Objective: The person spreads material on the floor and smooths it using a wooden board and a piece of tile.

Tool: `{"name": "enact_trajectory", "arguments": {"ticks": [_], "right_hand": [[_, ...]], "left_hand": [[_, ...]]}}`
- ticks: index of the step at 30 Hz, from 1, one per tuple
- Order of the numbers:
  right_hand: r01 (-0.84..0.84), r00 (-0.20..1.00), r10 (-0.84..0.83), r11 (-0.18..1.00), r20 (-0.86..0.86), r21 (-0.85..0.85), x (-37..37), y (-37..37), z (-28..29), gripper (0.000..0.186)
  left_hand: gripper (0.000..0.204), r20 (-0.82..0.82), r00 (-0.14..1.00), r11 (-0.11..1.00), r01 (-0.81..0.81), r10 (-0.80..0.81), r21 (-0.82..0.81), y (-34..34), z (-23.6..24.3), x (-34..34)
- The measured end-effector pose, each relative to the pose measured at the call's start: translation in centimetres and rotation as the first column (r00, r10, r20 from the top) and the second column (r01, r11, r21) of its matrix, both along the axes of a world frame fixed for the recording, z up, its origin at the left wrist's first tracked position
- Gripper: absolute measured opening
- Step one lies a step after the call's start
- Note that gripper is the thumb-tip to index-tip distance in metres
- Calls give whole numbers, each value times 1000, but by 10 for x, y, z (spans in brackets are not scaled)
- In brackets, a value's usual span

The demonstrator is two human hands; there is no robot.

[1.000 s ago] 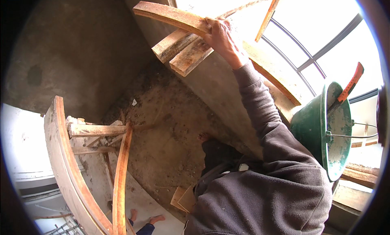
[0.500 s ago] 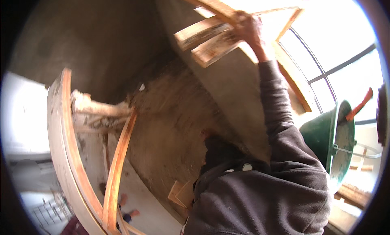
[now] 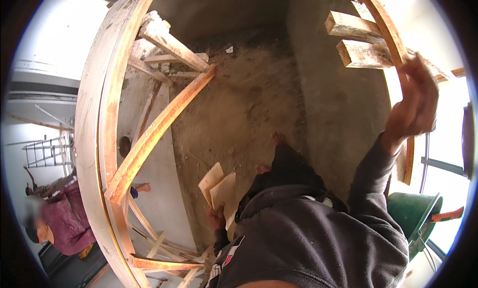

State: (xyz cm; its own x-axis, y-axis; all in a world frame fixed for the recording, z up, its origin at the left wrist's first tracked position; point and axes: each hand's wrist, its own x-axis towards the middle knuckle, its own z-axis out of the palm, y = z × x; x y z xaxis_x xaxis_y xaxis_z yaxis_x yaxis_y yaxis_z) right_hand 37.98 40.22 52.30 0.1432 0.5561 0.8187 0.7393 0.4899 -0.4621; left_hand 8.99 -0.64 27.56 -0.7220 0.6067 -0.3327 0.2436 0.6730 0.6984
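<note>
My left hand (image 3: pixel 216 218), low and beside my torso, is closed round two pale flat boards (image 3: pixel 222 188) that look like thin wood. My right hand (image 3: pixel 413 99) is raised at the right, beside a long wooden plank (image 3: pixel 387 21) and partly overlapping it in view. Motion smears its fingers, so whether it touches the plank is unclear. Behind that plank, the ends of two thick wooden beams (image 3: pixel 366 54) jut out toward the middle.
At the left stands a tall wooden frame (image 3: pixel 109 133) with slanting braces (image 3: pixel 162 133). Beyond it is a person in maroon (image 3: pixel 67 216), near a metal scaffold (image 3: pixel 49 151). A green bucket (image 3: pixel 411 213) at the right has an orange-handled tool (image 3: pixel 447 215). Bare feet (image 3: pixel 277 137) rest on the dirty floor (image 3: pixel 234 104).
My right hand has come off the plank's end area and moved right and lower in view. My left hand now shows, holding the pale boards. The whole view has swung left.
</note>
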Motion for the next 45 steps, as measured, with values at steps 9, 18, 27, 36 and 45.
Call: {"name": "enact_trajectory", "arguments": {"ticks": [9, 18, 27, 36, 45], "right_hand": [[-610, 464, 798, -27, -384, -792, -123, -53, -237, 42], [-593, 1, 40, -804, -999, -33, -179, -118, -243, 49], [-808, 106, -155, -589, -982, 6, -172, -129, -281, 37], [-621, 737, 144, -239, -660, -746, -122, -69, -432, 27], [23, 950, 310, 44, 35, -999, -64, -13, -564, 19]], "left_hand": [[35, 271, 955, 896, -220, 118, 386, 62, 63, -31], [58, 487, 822, 730, -133, -297, 670, 68, 29, -86], [55, 698, 680, 800, -280, -226, 531, 117, 0, -60], [51, 941, 326, 549, -805, 90, 226, 134, -61, -4], [47, 877, 100, 423, -897, 470, -125, 143, -206, 49]]}}
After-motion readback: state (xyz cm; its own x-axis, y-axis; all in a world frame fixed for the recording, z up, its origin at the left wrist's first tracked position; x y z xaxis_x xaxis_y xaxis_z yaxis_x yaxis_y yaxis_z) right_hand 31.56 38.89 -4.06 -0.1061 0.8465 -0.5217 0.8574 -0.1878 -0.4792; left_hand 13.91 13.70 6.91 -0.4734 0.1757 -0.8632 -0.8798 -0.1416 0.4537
